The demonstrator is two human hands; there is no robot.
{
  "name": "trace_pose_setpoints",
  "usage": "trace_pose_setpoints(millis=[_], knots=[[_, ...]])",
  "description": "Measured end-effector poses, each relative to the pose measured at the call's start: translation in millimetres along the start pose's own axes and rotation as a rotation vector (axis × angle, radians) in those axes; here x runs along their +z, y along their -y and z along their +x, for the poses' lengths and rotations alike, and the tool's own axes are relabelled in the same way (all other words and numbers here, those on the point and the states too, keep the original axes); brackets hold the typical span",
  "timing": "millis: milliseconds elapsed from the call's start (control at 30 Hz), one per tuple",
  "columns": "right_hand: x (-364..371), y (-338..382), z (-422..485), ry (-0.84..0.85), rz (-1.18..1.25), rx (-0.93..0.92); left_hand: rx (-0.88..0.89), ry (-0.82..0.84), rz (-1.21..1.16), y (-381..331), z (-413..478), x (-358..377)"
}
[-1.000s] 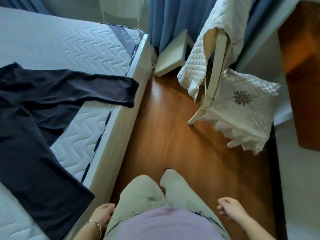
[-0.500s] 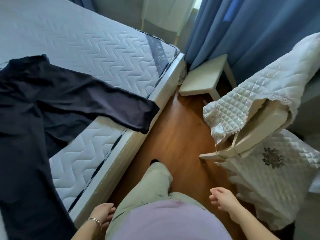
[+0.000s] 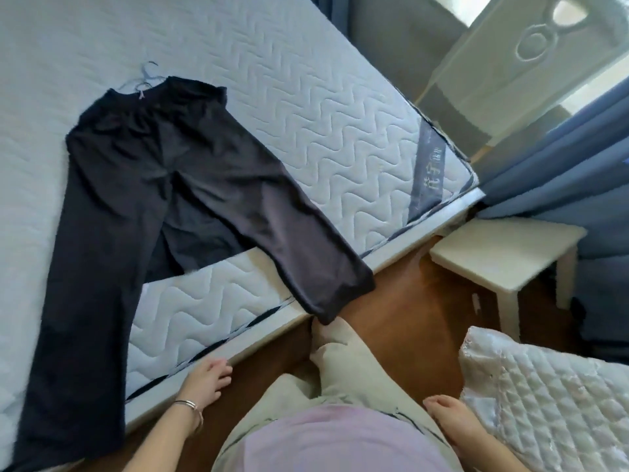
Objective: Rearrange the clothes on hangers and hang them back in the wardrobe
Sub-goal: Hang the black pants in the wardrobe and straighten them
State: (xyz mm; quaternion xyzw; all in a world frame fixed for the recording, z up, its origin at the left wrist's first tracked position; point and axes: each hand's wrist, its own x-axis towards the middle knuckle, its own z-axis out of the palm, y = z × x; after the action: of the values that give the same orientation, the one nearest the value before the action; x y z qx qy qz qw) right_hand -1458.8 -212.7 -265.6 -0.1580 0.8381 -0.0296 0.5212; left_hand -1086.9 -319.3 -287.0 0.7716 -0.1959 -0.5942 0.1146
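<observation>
Black trousers (image 3: 143, 185) lie spread flat on the bare quilted mattress (image 3: 306, 107), legs pointing toward me, one cuff hanging over the bed's edge. A thin pale wire hanger (image 3: 144, 80) pokes out at the waistband. My left hand (image 3: 204, 379), with a bracelet on the wrist, hangs low beside the bed frame, fingers relaxed and holding nothing. My right hand (image 3: 452, 420) is at my side near a white quilted cover, loosely curled and empty. No wardrobe is in view.
A small cream stool (image 3: 503, 253) stands on the wooden floor (image 3: 408, 321) by the bed's corner. Blue curtains (image 3: 558, 172) hang at the right. A white quilted cover (image 3: 551, 403) fills the lower right. A pale chair back (image 3: 531, 63) stands at the top right.
My view has swung left and up onto the bed, so the whole trousers and the hanger now show. Both hands stay low at my sides, empty.
</observation>
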Motion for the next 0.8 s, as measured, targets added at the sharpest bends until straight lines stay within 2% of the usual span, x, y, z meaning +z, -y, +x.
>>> trace_pose_setpoints(millis=[100,200,400,567,667,800], knots=[[-19,58,33,0.035,-0.152,-0.108,-0.204,-0.128,-0.122,21,-11,-5],[-25,126,49,0.1,-0.188,-0.2,-0.323,-0.194,-0.228,34,-30,1],[-2,239,69,0.185,-0.268,-0.304,-0.329,-0.227,-0.422,42,-43,13],[34,276,62,0.274,-0.365,-0.336,-0.354,-0.311,-0.366,56,-32,-1],[53,275,56,0.26,-0.391,-0.304,-0.35,-0.251,-0.279,58,-21,-25],[89,269,39,0.21,-0.396,-0.174,-0.35,-0.191,-0.306,44,4,-85]])
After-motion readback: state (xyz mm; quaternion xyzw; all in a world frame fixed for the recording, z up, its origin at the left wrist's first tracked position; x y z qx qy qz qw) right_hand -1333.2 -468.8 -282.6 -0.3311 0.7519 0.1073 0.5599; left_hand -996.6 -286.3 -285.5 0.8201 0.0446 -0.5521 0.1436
